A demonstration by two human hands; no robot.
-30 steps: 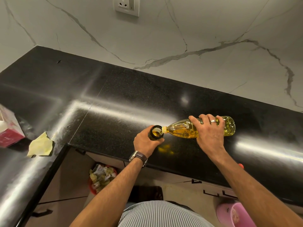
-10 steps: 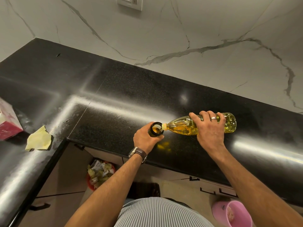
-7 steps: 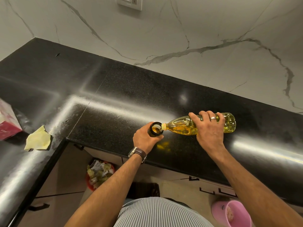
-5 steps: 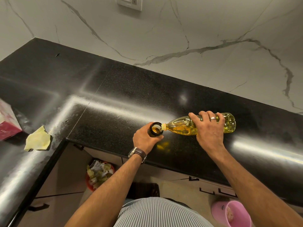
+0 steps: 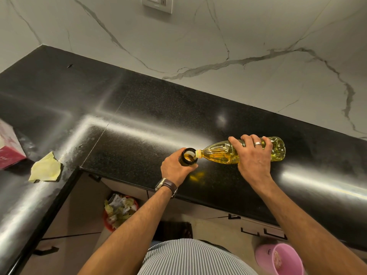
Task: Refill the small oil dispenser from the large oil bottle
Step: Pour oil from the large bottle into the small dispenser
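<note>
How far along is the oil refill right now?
Done: both containers are open. In hand: the right hand tips the large oil bottle into the small dispenser, steadied by the left hand. Left: finishing the pour and closing both; fill level unclear.

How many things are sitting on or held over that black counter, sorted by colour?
Yellow: 2, clear plastic oil bottle, crumpled yellow cloth
Dark: 1, small dark glass dispenser
Pink: 1, pink-and-white box
Total: 4
</note>
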